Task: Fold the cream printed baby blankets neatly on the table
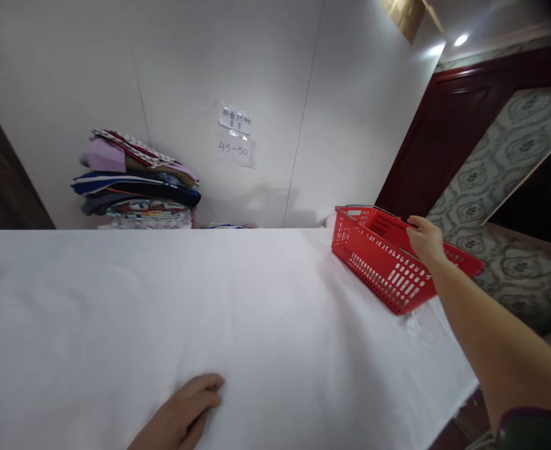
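My left hand (178, 414) rests on the white cloth (257, 312) near the front edge of the view, its fingers loosely bent with nothing held. A red plastic basket (373, 262) with slotted walls and thin metal handles stands at the right end of the cloth-covered table. Stretched far out to the right, my right hand (426, 239) is over the basket's opening, its fingers slightly apart and pointing left. No item shows in that hand; whether its fingertips touch the basket or a handle is unclear. The basket's inside is mostly hidden by its near wall and my forearm.
A stack of folded clothes (137, 181) stands behind the table at the left, against a pale wall (257, 56). Two paper labels (235, 134) are taped there, the lower reading "45-50". Beyond the basket are a dark red door frame (437, 131) and a black screen (538, 200).
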Available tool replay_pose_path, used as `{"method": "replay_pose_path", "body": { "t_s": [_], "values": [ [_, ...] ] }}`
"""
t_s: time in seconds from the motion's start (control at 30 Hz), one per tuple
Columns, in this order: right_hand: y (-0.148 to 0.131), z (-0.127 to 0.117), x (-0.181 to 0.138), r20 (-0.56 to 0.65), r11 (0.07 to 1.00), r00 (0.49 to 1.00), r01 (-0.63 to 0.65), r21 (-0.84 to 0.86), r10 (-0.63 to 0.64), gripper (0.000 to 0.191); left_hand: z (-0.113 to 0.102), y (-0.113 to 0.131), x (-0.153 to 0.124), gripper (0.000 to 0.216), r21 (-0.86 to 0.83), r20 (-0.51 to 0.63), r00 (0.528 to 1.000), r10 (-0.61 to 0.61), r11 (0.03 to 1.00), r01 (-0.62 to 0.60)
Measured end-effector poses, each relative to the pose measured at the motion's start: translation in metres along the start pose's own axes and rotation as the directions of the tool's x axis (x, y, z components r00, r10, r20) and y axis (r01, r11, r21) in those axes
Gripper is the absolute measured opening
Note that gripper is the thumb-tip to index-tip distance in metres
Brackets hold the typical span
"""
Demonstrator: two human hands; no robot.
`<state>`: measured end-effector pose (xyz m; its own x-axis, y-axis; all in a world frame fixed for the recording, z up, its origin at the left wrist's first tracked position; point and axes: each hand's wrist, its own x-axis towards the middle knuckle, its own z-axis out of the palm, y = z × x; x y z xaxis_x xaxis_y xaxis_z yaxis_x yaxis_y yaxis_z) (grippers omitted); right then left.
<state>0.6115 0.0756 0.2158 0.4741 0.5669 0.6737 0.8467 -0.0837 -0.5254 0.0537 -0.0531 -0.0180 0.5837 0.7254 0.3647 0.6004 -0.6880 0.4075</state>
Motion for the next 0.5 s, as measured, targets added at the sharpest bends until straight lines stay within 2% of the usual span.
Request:
{"method": "replay_pose_path", "body": {
  "t_s": [0.07, 0.1, 0.13, 0.2, 0.27, 0.33, 0.4, 0.43, 0.5],
  "values": [
    [-0.025, 0.007, -0.027, 0.049, 0.984, 0.998, 0.024, 0.178, -0.033, 0.033, -0.003, 0.007, 0.003, 0.019, -0.051, 0.021, 0.999, -0.04, 0.998, 0.041],
    [-0.038, 0.011, -0.045, 0.108, 0.923, 0.994, -0.009, 0.384, -0.035, 0.031, -0.004, 0.01, 0.005, 0.019, -0.079, 0.032, 0.998, -0.053, 0.995, 0.056],
    [-0.051, 0.016, -0.067, 0.166, 0.891, 0.984, -0.021, 0.454, -0.061, 0.031, -0.006, 0.012, 0.006, 0.019, -0.106, 0.047, 0.997, -0.064, 0.992, 0.069],
    [-0.077, 0.025, -0.118, 0.282, 0.859, 0.952, -0.043, 0.511, -0.12, 0.027, -0.012, 0.017, 0.007, 0.02, -0.147, 0.084, 0.993, -0.081, 0.985, 0.093],
    [-0.1, 0.035, -0.178, 0.435, 0.832, 0.877, -0.079, 0.549, -0.204, 0.021, -0.021, 0.017, 0.006, 0.021, -0.156, 0.105, 0.989, -0.105, 0.98, 0.121],
    [-0.124, 0.042, -0.239, 0.682, 0.799, 0.646, -0.183, 0.573, -0.342, 0.018, -0.036, 0.012, 0.002, 0.022, -0.138, 0.084, 0.987, -0.137, 0.979, 0.147],
    [-0.149, 0.044, -0.292, 0.772, 0.802, 0.433, -0.162, 0.576, -0.466, 0.019, -0.055, 0.0, -0.004, 0.024, -0.098, 0.032, 0.982, -0.184, 0.978, 0.187],
    [-0.162, 0.043, -0.314, 0.79, 0.805, 0.346, -0.138, 0.576, -0.506, 0.022, -0.067, -0.009, -0.009, 0.024, -0.069, 0.002, 0.976, -0.219, 0.973, 0.218],
    [-0.185, 0.038, -0.347, 0.803, 0.803, 0.222, -0.116, 0.585, -0.553, 0.026, -0.092, -0.031, -0.021, 0.025, 0.008, -0.051, 0.949, -0.31, 0.951, 0.31]
  ]
}}
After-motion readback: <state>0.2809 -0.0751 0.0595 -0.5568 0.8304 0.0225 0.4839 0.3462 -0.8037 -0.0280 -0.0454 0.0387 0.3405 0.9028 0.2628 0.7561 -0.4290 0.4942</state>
